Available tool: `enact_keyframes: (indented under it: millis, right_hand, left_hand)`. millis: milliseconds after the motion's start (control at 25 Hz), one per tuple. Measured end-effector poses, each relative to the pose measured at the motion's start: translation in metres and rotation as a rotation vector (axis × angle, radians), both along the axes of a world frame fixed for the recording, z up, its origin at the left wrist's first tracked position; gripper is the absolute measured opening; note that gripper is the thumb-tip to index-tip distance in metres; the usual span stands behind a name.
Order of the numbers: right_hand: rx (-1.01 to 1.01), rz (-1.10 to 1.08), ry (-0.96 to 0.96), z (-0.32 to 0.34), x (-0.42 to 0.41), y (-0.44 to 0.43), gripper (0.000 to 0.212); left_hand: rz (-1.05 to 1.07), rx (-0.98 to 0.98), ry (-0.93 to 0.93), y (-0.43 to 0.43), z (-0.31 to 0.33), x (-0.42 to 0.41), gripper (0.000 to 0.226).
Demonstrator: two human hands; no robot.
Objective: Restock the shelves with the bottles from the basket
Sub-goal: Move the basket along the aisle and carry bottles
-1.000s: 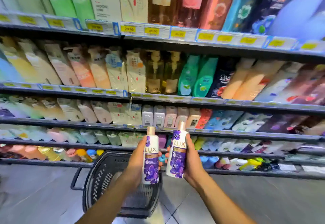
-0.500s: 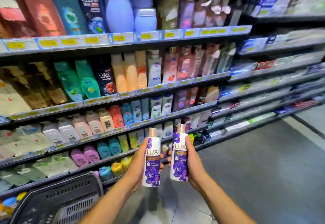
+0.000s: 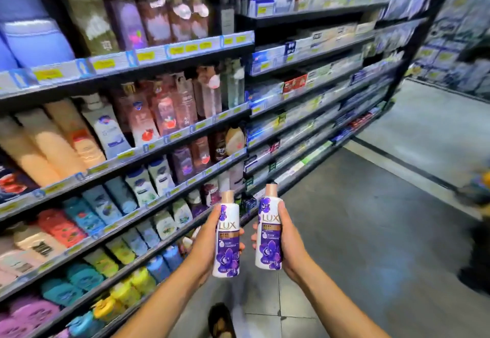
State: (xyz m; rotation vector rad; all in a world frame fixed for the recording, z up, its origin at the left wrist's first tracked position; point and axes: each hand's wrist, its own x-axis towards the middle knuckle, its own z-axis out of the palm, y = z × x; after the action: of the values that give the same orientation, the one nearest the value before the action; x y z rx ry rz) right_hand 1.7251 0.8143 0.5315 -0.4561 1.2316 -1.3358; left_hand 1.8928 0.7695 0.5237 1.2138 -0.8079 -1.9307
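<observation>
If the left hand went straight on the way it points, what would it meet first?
Probably the small bottles shelved just beyond it. The left hand, gripping a Lux bottle, aims up and forward toward them, though depth is unclear.

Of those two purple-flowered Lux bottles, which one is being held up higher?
The right-hand bottle, gripped by the right hand: its cap stands higher than that of the left-hand bottle, which the left hand holds nearer the shelves.
</observation>
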Motion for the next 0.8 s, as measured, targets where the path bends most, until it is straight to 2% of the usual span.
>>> enact_keyframes:
  millis: [200, 320, 440, 520, 640, 800]
  right_hand:
    - [0.024, -0.072, 0.018, 0.005, -0.058, -0.046, 0.059]
    - [0.047, -0.105, 0.069, 0.009, -0.09, -0.085, 0.059]
    - [0.039, -0.122, 0.111, 0.017, -0.117, -0.133, 0.06]
    - [0.023, -0.128, 0.12, 0.022, -0.131, -0.163, 0.061]
    - [0.0, -0.116, 0.104, 0.025, -0.144, -0.199, 0.063]
    - [0.005, -0.037, 0.069, 0.021, -0.161, -0.254, 0.059]
  left_hand:
    - [-0.073, 0.003, 0.01, -0.068, -0.002, -0.068, 0.061]
    - [-0.112, 0.0, 0.024, -0.118, -0.003, -0.101, 0.064]
    - [-0.135, -0.016, 0.04, -0.17, 0.008, -0.128, 0.053]
    - [-0.15, -0.017, 0.058, -0.2, 0.015, -0.141, 0.054]
    - [-0.144, -0.029, 0.065, -0.231, 0.02, -0.151, 0.059]
    - [-0.086, -0.05, 0.042, -0.263, 0.03, -0.161, 0.053]
